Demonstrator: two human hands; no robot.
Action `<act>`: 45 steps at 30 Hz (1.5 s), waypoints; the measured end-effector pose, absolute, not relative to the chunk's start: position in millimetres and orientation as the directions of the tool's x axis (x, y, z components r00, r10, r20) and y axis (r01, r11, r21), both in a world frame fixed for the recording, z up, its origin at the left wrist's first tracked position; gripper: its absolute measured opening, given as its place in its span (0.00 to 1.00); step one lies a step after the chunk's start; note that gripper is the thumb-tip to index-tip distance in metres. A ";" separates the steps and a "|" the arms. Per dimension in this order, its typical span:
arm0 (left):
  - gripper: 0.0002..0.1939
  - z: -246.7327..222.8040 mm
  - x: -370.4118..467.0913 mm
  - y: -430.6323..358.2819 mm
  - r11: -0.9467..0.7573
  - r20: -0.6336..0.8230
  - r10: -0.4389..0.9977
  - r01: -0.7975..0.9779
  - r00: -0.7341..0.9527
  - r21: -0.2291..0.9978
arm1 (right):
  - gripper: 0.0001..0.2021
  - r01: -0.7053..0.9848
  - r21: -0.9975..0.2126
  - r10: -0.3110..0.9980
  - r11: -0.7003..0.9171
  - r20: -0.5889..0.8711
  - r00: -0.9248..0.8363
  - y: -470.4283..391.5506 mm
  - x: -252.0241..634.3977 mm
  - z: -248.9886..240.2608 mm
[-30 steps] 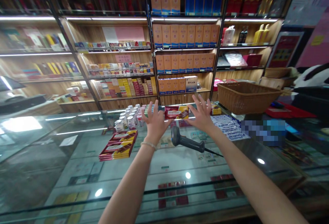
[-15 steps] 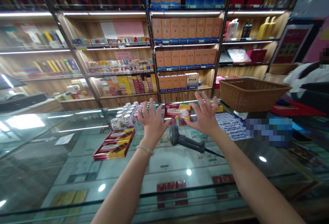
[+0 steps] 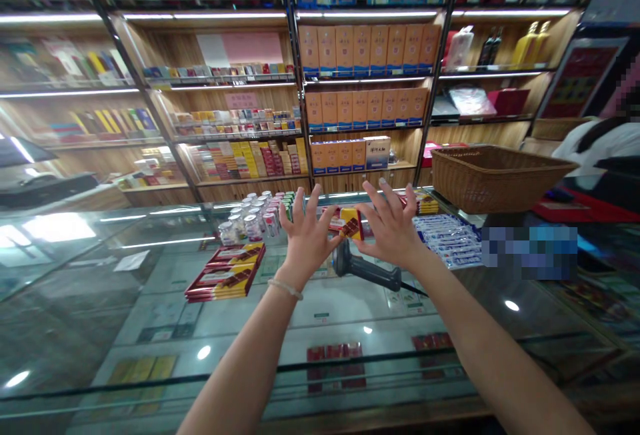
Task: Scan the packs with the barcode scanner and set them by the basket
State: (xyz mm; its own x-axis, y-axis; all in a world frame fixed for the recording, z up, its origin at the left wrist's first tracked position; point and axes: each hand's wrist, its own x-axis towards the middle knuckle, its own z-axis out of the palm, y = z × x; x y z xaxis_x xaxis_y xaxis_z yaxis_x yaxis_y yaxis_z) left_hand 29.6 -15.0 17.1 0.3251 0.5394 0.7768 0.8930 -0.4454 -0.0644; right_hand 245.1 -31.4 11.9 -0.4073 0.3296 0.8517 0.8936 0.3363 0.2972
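- Nearest, a glass tabletop (image 3: 345,312), with red packets (image 3: 336,368) visible beneath the pane
- On the glass, a dark barcode scanner (image 3: 373,272), with its cord (image 3: 414,289) passing behind the right forearm (image 3: 480,328); could be dragged round by a snag on that cord
- To the left, stacked chocolate bars (image 3: 226,274) in red-and-yellow wrappers; could be knocked askew by an outward swing of the left forearm (image 3: 250,355)
- Farther in, left grip (image 3: 305,242), fingers fanned, with thumb by the near edge of a single chocolate bar (image 3: 351,222); cannot tell whether closed on it or only touching
- Opposite, right grip (image 3: 395,235), also fanned, at the same bar's right end; no telling here either
- Between both, just past the scanner's head and partly covered by left fingers: that bar; might slip onto the scanner if held merely by fingertips
- Beside the right wrist, blue-and-white sachets (image 3: 450,240); could be scattered by a low sweep
- Beyond the left fingers, lidded jars (image 3: 250,222); could topple from an overlong reach
- Farther right, a wicker basket (image 3: 493,188)
- Farthest, shelved orange boxes (image 3: 360,52)
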 end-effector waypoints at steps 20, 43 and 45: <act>0.33 15.4 17.2 -10.1 -0.526 0.802 0.535 0.848 0.266 0.069 | 0.38 0.929 -0.107 0.592 0.353 0.795 -0.133 -22.2 272.9 12.8; 0.51 11.7 11.2 -4.0 -0.623 0.776 0.512 0.781 0.370 0.039 | 0.31 0.927 -0.015 0.603 0.374 0.763 -0.231 -23.0 259.2 5.5; 0.59 13.8 8.4 -2.9 -0.599 0.787 0.511 0.799 0.345 0.039 | 0.30 0.941 0.011 0.603 0.339 0.765 -0.226 -25.0 259.6 7.4</act>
